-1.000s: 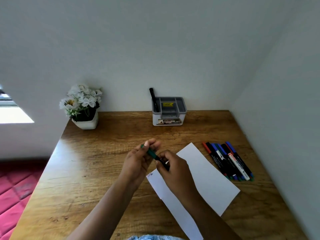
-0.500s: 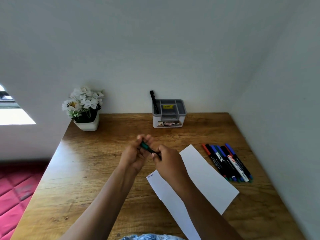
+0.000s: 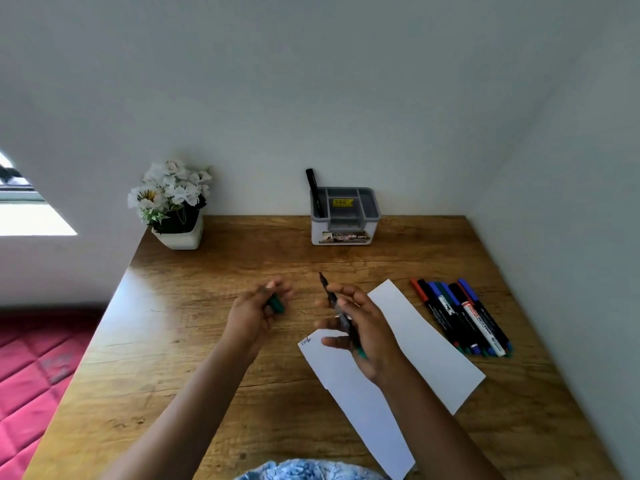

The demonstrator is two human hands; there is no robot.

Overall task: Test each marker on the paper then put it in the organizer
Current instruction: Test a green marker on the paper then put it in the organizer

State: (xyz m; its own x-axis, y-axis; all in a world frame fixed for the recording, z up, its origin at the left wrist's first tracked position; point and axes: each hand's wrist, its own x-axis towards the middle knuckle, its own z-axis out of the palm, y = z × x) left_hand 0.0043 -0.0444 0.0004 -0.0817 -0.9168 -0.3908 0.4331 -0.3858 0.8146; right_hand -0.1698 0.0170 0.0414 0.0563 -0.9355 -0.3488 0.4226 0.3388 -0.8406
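Note:
My right hand (image 3: pixel 363 327) grips an uncapped black marker with a green end (image 3: pixel 332 301), its tip pointing up and away over the table. My left hand (image 3: pixel 254 311) curls round the green cap (image 3: pixel 276 304), a hand's width to the left of the marker. The white paper (image 3: pixel 415 344) lies under and right of my right hand, with small scribbles at its near left corner (image 3: pixel 305 340). Several capped markers (image 3: pixel 460 317) lie side by side right of the paper. The grey and white organizer (image 3: pixel 343 216) stands at the back against the wall, one black marker (image 3: pixel 313 192) upright in its left slot.
A white pot of white flowers (image 3: pixel 173 206) sits at the back left corner of the wooden table (image 3: pixel 173 358). Walls close the table at the back and right. A red quilted surface (image 3: pixel 31 368) lies below the table's left edge.
My hands have pulled apart: the green cap came off in my left hand, and my right hand now holds the bare marker with its tip raised.

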